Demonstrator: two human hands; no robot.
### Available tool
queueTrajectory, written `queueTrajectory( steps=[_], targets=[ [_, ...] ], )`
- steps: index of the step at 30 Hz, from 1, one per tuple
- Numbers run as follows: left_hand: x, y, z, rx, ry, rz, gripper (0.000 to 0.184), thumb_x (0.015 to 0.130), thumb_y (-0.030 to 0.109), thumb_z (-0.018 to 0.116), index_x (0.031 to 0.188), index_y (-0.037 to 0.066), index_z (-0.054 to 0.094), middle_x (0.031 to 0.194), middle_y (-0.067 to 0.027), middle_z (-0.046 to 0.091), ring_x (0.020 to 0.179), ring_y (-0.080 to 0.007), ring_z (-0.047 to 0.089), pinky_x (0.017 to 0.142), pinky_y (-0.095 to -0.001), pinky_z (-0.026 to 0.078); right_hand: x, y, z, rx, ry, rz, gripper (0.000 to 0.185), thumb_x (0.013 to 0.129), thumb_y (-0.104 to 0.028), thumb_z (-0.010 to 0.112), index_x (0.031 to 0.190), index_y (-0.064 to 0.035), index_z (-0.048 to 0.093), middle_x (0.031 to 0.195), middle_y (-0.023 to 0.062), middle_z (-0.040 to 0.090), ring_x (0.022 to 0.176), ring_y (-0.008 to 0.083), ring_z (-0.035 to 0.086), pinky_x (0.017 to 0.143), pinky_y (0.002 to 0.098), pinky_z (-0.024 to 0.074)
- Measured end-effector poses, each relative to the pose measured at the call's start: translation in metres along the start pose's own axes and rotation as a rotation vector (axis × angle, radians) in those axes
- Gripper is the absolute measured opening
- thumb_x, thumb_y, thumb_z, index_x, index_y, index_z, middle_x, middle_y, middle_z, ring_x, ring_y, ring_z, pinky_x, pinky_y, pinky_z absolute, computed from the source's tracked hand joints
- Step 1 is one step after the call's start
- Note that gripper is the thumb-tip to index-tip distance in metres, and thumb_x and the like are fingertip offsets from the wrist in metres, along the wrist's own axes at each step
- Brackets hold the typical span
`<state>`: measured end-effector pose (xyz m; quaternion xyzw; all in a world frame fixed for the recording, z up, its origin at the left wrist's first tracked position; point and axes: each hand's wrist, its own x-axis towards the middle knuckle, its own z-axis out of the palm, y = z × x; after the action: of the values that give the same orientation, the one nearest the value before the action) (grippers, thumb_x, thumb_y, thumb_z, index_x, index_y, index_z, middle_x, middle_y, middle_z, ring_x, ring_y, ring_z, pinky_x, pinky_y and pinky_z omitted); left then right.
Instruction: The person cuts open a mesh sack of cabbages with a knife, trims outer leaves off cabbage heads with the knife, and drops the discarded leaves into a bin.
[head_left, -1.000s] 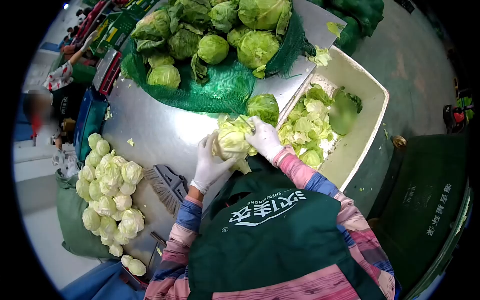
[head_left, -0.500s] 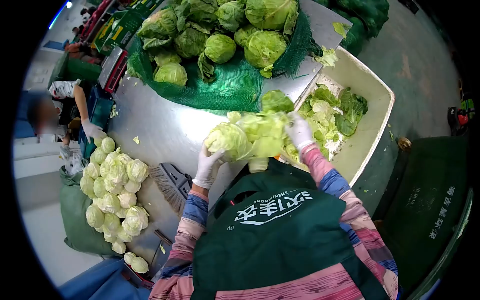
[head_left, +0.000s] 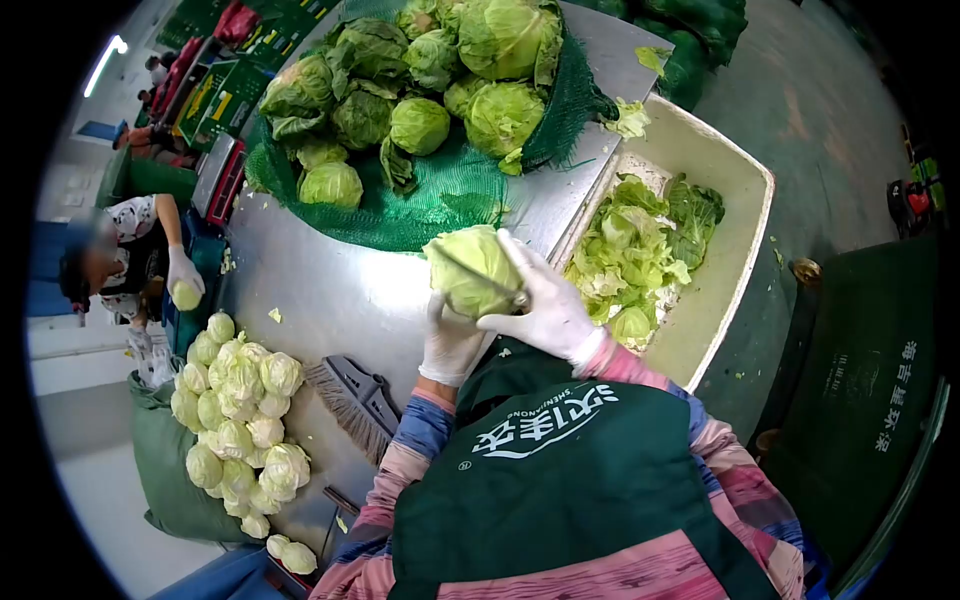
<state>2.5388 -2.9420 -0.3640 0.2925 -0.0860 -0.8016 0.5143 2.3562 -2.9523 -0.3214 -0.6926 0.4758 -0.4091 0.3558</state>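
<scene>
A pale green cabbage (head_left: 465, 268) is held above the metal table, near its front edge. My gloved left hand (head_left: 452, 340) grips it from below. On the cabbage's right side lies my gloved right hand (head_left: 548, 305), fingers wrapped round a thin tool, maybe a knife, whose dark blade crosses the cabbage. To the right, a white bin (head_left: 720, 290) holds loose leaves (head_left: 630, 250). Several untrimmed cabbages (head_left: 418, 125) sit on green netting (head_left: 400, 215) beyond my hands.
Trimmed cabbages (head_left: 235, 440) are piled at the left, beside a grey brush (head_left: 355, 400). Another person (head_left: 120, 250) at the far left holds a small cabbage. A metal table (head_left: 310, 290) lies under the work. A dark green container (head_left: 860, 380) stands at the right.
Loose outer leaves went rightwards off the earlier cabbage. A rounder cabbage is now in my left hand, and my right hand has come back to it. The other person has lifted a small cabbage.
</scene>
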Motion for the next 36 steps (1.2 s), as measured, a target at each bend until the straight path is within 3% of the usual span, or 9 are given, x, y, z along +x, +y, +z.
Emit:
queueTrajectory(
  steps=[6, 11, 13, 20, 26, 29, 31, 34, 36],
  targets=[
    [0.0, 0.0, -0.008, -0.105, 0.079, 0.023, 0.084, 0.079, 0.055, 0.063, 0.145, 0.015, 0.03, 0.145, -0.0123, 0.034, 0.132, -0.0314, 0.035, 0.108, -0.0517, 0.031, -0.01, 0.048, -0.005, -0.046, 0.23, 0.094, 0.028, 0.081, -0.025, 0.071, 0.102, -0.0072, 0.066, 0.088, 0.0111, 0.067, 0.077, 0.0232, 0.066, 0.067, 0.033, 0.0532],
    [-0.002, 0.005, -0.021, -0.335, -0.135, -0.095, 0.084, 0.079, 0.066, 0.054, 0.145, 0.019, 0.032, 0.146, -0.0095, 0.034, 0.133, -0.0315, 0.033, 0.107, -0.0519, 0.029, -0.008, 0.115, -0.032, -0.487, 0.148, 0.191, 0.065, 0.082, -0.035, 0.071, 0.13, 0.0015, 0.046, 0.096, 0.016, 0.066, 0.066, 0.027, 0.066, 0.062, 0.0347, 0.0534],
    [-0.005, 0.006, -0.017, -0.245, -0.134, -0.154, 0.085, 0.078, 0.069, 0.05, 0.144, 0.019, 0.032, 0.148, -0.0096, 0.032, 0.133, -0.0319, 0.034, 0.108, -0.0524, 0.028, 0.009, 0.059, -0.027, 0.449, 0.021, 0.596, 0.069, 0.083, -0.042, 0.07, 0.129, 0.0047, 0.046, 0.092, 0.01, 0.065, 0.058, 0.0157, 0.063, 0.055, 0.0283, 0.05],
    [-0.008, -0.003, -0.008, 0.572, -0.037, 0.18, 0.084, 0.08, 0.065, 0.05, 0.145, 0.016, 0.03, 0.147, -0.0106, 0.033, 0.133, -0.0344, 0.036, 0.101, -0.0547, 0.038, 0.03, 0.028, -0.005, 0.621, 0.0, 0.573, 0.037, 0.084, -0.036, 0.072, 0.096, -0.0015, 0.063, 0.059, -0.0031, 0.053, 0.045, 0.0056, 0.044, 0.042, 0.0219, 0.0364],
    [-0.013, 0.008, -0.017, 0.099, -0.001, -0.135, 0.086, 0.079, 0.062, 0.054, 0.146, 0.015, 0.029, 0.145, -0.0133, 0.036, 0.131, -0.0351, 0.039, 0.096, -0.0539, 0.043, 0.011, -0.011, -0.1, 1.126, -0.051, 0.405, 0.012, 0.084, -0.009, 0.066, 0.092, -0.0024, 0.06, 0.058, -0.0008, 0.053, 0.037, 0.0068, 0.043, 0.034, 0.0218, 0.0307],
    [-0.016, 0.005, -0.021, 0.03, 0.034, -0.108, 0.084, 0.079, 0.061, 0.054, 0.145, 0.016, 0.031, 0.145, -0.0142, 0.037, 0.129, -0.0343, 0.041, 0.096, -0.0524, 0.042, 0.015, 0.041, -0.14, 0.306, -0.067, 0.513, 0.028, 0.081, -0.022, 0.07, 0.097, -0.0004, 0.065, 0.068, 0.0057, 0.062, 0.048, 0.0101, 0.053, 0.043, 0.0232, 0.041],
    [-0.015, 0.003, -0.02, -0.094, -0.004, -0.116, 0.08, 0.081, 0.06, 0.053, 0.144, 0.017, 0.032, 0.144, -0.0134, 0.037, 0.127, -0.0328, 0.041, 0.098, -0.0507, 0.04, -0.01, 0.109, -0.128, -1.029, 0.124, 0.379, 0.051, 0.086, -0.036, 0.067, 0.118, 0.0027, 0.058, 0.088, 0.0171, 0.069, 0.069, 0.0232, 0.068, 0.059, 0.0344, 0.053],
    [-0.014, -0.001, -0.034, -0.25, -0.013, -0.123, 0.075, 0.083, 0.06, 0.05, 0.143, 0.017, 0.034, 0.144, -0.0122, 0.037, 0.128, -0.0317, 0.039, 0.099, -0.0497, 0.038, -0.009, 0.095, -0.108, -0.051, 0.066, 0.667, 0.061, 0.087, -0.038, 0.065, 0.13, 0.0028, 0.051, 0.093, 0.0185, 0.069, 0.067, 0.022, 0.068, 0.06, 0.0325, 0.0529],
    [-0.011, 0.004, -0.054, -0.245, 0.04, -0.056, 0.074, 0.084, 0.06, 0.049, 0.143, 0.017, 0.034, 0.144, -0.0118, 0.037, 0.128, -0.0313, 0.038, 0.1, -0.0501, 0.038, -0.027, 0.13, -0.074, -0.14, 0.065, 0.491, 0.055, 0.086, -0.037, 0.066, 0.123, 0.0026, 0.057, 0.085, 0.0191, 0.068, 0.056, 0.0207, 0.064, 0.059, 0.0314, 0.0512]
  ],
)
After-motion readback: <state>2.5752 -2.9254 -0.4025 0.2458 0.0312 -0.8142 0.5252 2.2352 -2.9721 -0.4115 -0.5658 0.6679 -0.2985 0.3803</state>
